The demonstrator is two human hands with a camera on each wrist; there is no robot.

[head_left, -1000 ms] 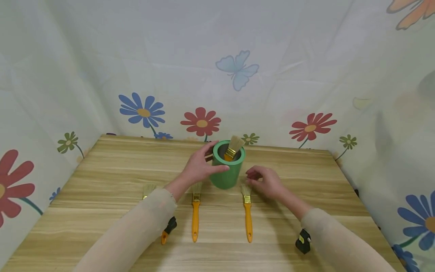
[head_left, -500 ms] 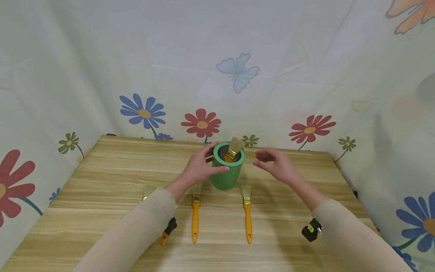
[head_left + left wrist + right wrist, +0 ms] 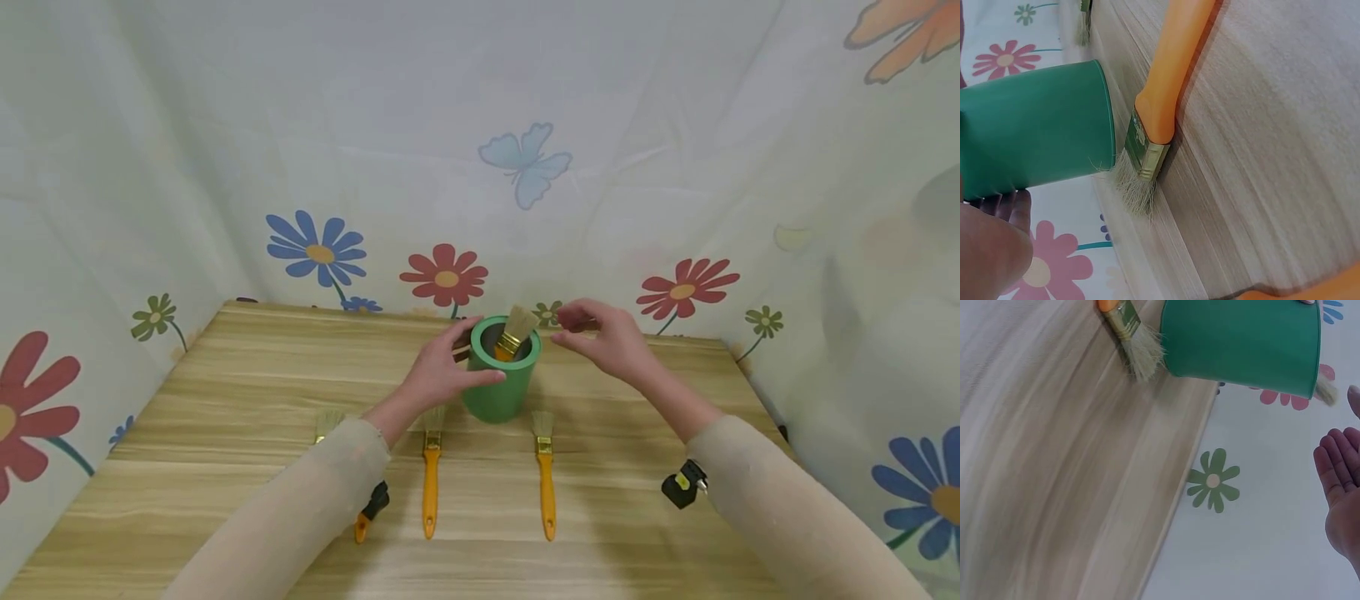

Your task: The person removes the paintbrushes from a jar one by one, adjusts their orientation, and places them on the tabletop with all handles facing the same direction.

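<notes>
A green cylindrical cup [image 3: 498, 393] stands on the wooden table, and my left hand [image 3: 438, 369] grips its upper part with the thumb in front and fingers at the far side. Bristles up, a paintbrush [image 3: 519, 325] leans in the cup, most of its orange handle hidden inside. My right hand [image 3: 609, 340] is raised just right of the cup's rim, fingers relaxed and holding nothing; the right wrist view shows those fingers [image 3: 1338, 459] apart from the cup [image 3: 1241, 347]. Another paintbrush [image 3: 1163, 81] lies by the cup's base in the left wrist view.
Two orange-handled paintbrushes [image 3: 431, 487] lie in front of the cup, the other paintbrush [image 3: 547, 492] to the right. A further paintbrush [image 3: 362, 528] is partly covered by the left sleeve [image 3: 300, 508]. Behind the table [image 3: 277, 350] hangs a flowered cloth [image 3: 405, 150].
My right hand has risen from beside the right paintbrush's bristles to rim height, right of the cup. My left hand keeps its grip on the cup, which stays in place.
</notes>
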